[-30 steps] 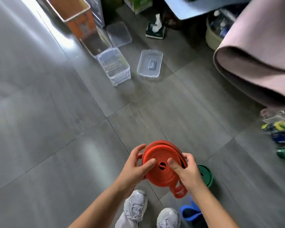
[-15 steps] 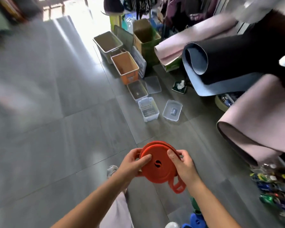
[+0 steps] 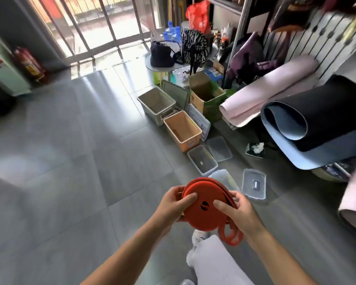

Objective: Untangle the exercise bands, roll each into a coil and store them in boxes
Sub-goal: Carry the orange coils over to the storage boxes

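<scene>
A coiled red exercise band [image 3: 201, 214] is held upright in front of me, with a loose loop hanging at its lower right. My left hand [image 3: 173, 204] grips its left edge, thumb on the face. My right hand [image 3: 239, 212] grips the right edge, thumb pressed on the coil. Beyond it on the floor stand a small clear box [image 3: 224, 178], partly hidden by the coil, another clear box [image 3: 202, 160], an orange box [image 3: 182, 130] and a grey-green box [image 3: 156, 104].
Clear lids [image 3: 254, 184] [image 3: 219, 149] lie beside the boxes. Rolled mats, pink [image 3: 269, 89] and black-blue [image 3: 317, 120], crowd the right side. A cardboard box [image 3: 207, 95], bags and a rack stand behind. A barred door [image 3: 95, 27] and fire extinguisher [image 3: 29, 64] are at the far left.
The view has tilted up, so the room, the door and more boxes show. Both hands keep the same hold on the red coil. The green and blue bands on the floor have left view.
</scene>
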